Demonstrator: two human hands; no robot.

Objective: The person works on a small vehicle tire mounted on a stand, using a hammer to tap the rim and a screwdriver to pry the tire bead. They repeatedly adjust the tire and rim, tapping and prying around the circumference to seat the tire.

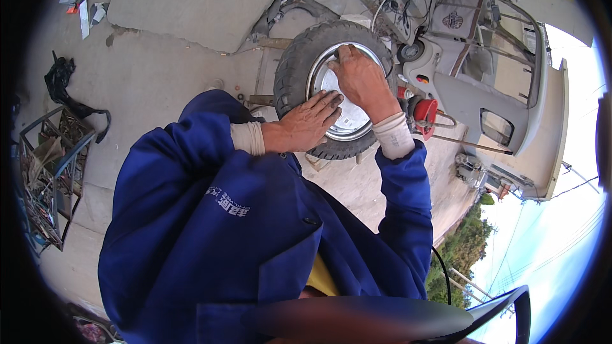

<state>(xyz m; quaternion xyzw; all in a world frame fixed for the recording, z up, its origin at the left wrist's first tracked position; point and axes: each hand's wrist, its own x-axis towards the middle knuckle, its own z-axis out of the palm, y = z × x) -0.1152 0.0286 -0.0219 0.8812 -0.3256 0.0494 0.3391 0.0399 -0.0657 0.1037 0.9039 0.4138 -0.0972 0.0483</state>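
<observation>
A knobbly black tyre (294,60) on a silver wheel (350,114) is in front of me at the upper middle. My left hand (305,121) rests on the lower left of the wheel's face, fingers stretched out and slightly apart. My right hand (362,81) is at the upper part of the rim, its fingers curled at the metal edge; what is within them is too hidden to make out. Just right of the tyre sits a red round tool or machine part (424,114), its type unclear.
A metal bin of scrap (54,165) and a black plastic sheet (60,83) lie at the left on the concrete floor (159,19). Papers (86,6) are at the top left. Cables and hoses (417,0) run above the tyre. A grey enclosed vehicle (526,108) stands at the right.
</observation>
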